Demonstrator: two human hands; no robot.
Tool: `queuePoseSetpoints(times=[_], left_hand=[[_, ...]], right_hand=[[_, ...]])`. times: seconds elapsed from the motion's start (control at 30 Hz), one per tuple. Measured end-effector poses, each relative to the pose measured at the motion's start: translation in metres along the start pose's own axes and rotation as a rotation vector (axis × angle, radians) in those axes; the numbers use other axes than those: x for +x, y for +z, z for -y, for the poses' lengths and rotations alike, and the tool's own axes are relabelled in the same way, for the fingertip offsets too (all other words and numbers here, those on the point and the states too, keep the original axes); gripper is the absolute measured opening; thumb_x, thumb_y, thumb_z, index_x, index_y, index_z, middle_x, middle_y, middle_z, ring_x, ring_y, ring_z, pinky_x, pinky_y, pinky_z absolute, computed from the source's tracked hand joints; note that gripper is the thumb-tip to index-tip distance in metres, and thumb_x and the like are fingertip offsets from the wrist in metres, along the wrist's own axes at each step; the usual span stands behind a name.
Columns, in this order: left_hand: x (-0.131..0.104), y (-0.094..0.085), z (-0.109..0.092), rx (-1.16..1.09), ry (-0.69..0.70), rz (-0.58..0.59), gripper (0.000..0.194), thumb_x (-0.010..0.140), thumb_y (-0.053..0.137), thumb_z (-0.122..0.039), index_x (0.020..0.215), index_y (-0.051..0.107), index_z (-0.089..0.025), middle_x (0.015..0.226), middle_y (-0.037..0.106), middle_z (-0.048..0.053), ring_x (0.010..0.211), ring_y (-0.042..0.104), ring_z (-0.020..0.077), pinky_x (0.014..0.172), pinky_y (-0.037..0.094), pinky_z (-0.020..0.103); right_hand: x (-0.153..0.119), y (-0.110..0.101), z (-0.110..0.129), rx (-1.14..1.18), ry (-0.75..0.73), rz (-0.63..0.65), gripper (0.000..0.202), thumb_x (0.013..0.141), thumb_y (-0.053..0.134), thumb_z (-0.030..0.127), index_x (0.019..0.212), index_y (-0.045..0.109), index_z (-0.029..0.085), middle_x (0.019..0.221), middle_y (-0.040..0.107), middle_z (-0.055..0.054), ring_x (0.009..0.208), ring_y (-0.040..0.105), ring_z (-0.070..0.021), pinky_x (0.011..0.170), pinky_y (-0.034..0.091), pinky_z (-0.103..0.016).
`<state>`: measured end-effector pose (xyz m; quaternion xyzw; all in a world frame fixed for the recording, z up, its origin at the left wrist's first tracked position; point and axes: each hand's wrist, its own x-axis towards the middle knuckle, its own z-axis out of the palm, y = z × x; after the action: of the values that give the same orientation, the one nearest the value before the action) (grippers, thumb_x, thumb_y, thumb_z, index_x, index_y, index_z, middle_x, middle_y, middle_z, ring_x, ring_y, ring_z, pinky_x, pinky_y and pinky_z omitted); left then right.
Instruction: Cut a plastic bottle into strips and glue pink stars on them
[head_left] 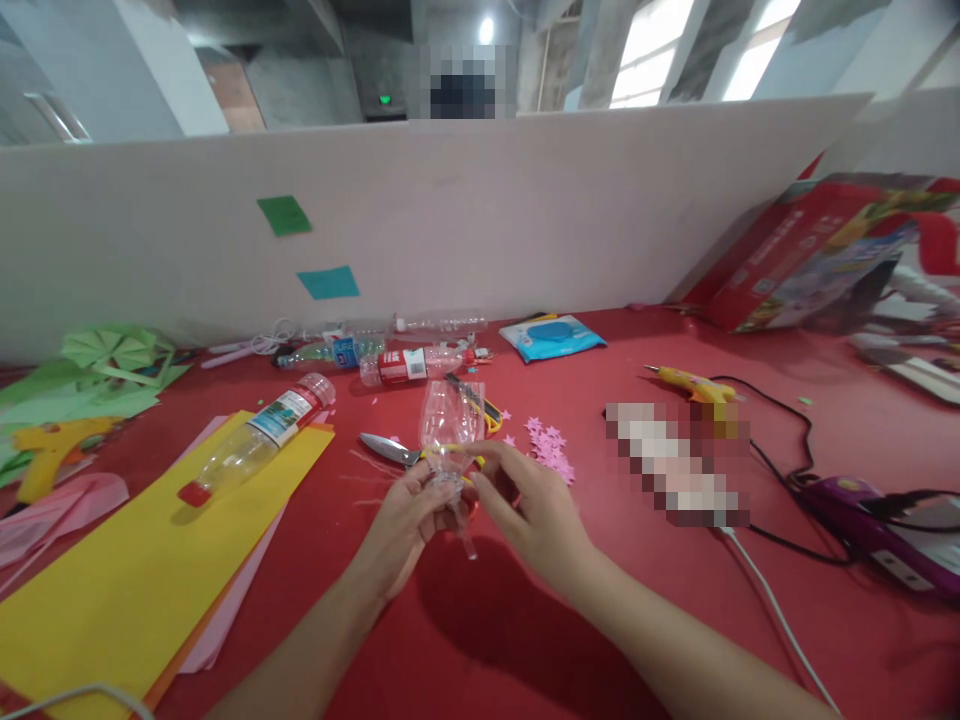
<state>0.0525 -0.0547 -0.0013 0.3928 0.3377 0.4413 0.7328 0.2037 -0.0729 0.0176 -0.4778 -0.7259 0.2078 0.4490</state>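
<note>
My left hand [412,512] is closed around the neck end of a clear cut plastic bottle [448,415], held low over the red table with its wider part pointing away from me. A thin clear strip [466,535] hangs below my fingers. From the other side, my right hand [536,505] has its thumb and forefinger curled in at the same neck, pinching its edge; the exact contact is partly hidden. Scissors [390,450] lie just beyond, their handles partly behind the bottle. A yellow-and-black cutter [480,400] rests behind it, and pink paper stars [549,448] are scattered to the right.
Yellow paper [150,590] with a labelled bottle [262,435] is at left, near a yellow glue gun [45,455]. More bottles [420,365] and a wipes pack [553,337] line the white partition [450,220]. A corded glue gun [686,382] and purple power strip [877,530] occupy the right.
</note>
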Motion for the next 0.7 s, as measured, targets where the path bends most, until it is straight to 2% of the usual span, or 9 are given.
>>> queuePoseSetpoints(times=[0.23,0.5,0.7], left_hand=[[0.0004,0.0007,0.0002,0.052,0.008,-0.009,0.022,0.073,0.065,-0.026,0.091,0.058,-0.014,0.061,0.059,-0.001,0.051,0.053,0.0090,0.049,0.044,0.020],[-0.0011,0.0027,0.0028,0.089,-0.012,0.003,0.021,0.073,0.065,-0.030,0.085,0.056,-0.015,0.056,0.057,-0.002,0.047,0.053,0.0098,0.048,0.043,0.022],[0.0002,0.0000,0.0038,0.027,-0.002,-0.016,0.016,0.074,0.062,-0.027,0.083,0.055,-0.015,0.060,0.057,-0.001,0.050,0.053,0.0095,0.047,0.042,0.021]], right_hand=[[-0.0017,0.0008,0.0013,-0.005,-0.005,0.004,0.022,0.087,0.047,0.020,0.108,0.056,0.020,0.064,0.059,0.003,0.054,0.054,-0.0094,0.052,0.039,-0.019],[-0.0013,0.0049,0.0013,0.131,0.078,0.064,0.006,0.085,0.050,0.018,0.088,0.054,0.020,0.058,0.059,0.005,0.049,0.054,-0.0085,0.047,0.039,-0.017],[-0.0015,0.0049,-0.0005,0.085,-0.007,0.067,0.011,0.086,0.048,0.017,0.089,0.058,0.020,0.063,0.063,0.002,0.054,0.058,-0.0097,0.053,0.042,-0.019]])
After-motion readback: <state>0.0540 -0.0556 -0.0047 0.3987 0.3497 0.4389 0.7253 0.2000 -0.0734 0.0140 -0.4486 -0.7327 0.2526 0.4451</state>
